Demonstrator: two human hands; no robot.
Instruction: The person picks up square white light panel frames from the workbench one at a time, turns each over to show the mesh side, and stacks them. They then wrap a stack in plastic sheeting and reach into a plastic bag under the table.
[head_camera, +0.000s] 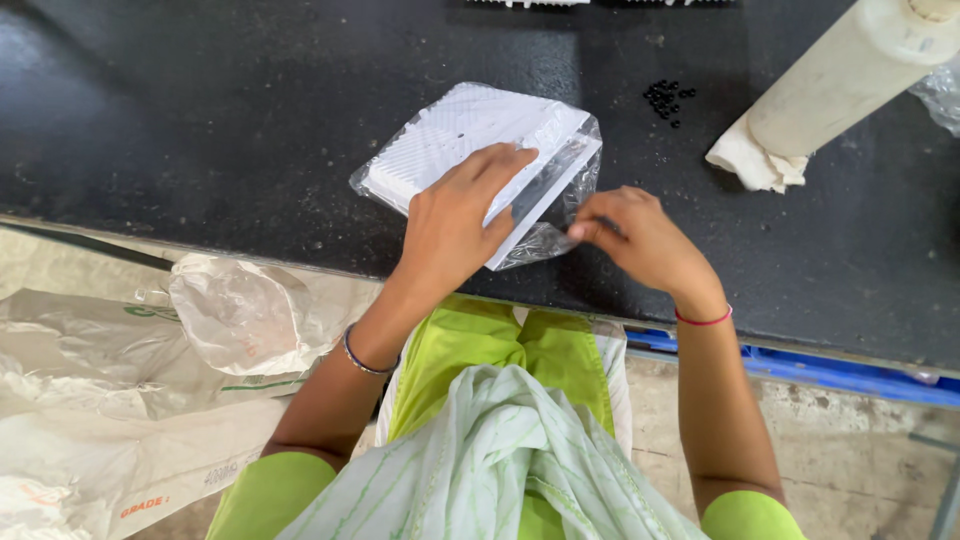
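From the head camera I see a black table (200, 130). A white ribbed plastic part (455, 140) lies on it inside a clear plastic bag (560, 190), near the table's front edge. My left hand (455, 225) lies flat on the part, fingers spread and pressing it down. My right hand (640, 240) pinches the open end of the bag; the fingertips are tucked under, so I think they grip the film. Tiny black beads (668, 100) sit farther back. A white roll (830, 90) is cut off at the top right.

The black worktop (200, 130) bears a bagged white ribbed part (455, 145), black beads (668, 100) and a white roll (830, 85).
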